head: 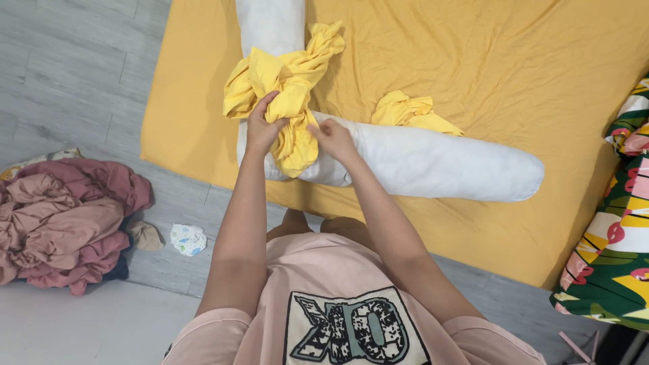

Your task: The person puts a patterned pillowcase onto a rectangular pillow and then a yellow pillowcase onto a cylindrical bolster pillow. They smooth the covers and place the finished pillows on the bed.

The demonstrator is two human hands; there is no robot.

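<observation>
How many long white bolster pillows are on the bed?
2. One bolster pillow lies across the yellow bed sheet under both hands. The other runs toward the top edge, partly hidden by bunched yellow cloth.

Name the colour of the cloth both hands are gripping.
Bright yellow cloth, seen in the head view.

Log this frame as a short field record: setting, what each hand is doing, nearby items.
setting: bed with a yellow sheet, grey plank floor
left hand: gripping the bunched yellow cover
right hand: on the lower end of the yellow cover where it meets the white bolster pillow
second pillow: another white bolster lying crosswise behind
loose cloth: crumpled yellow fabric on the bed beside the bolster
floor: heap of pink laundry, small white patterned cloth
right edge: floral fabric
</observation>
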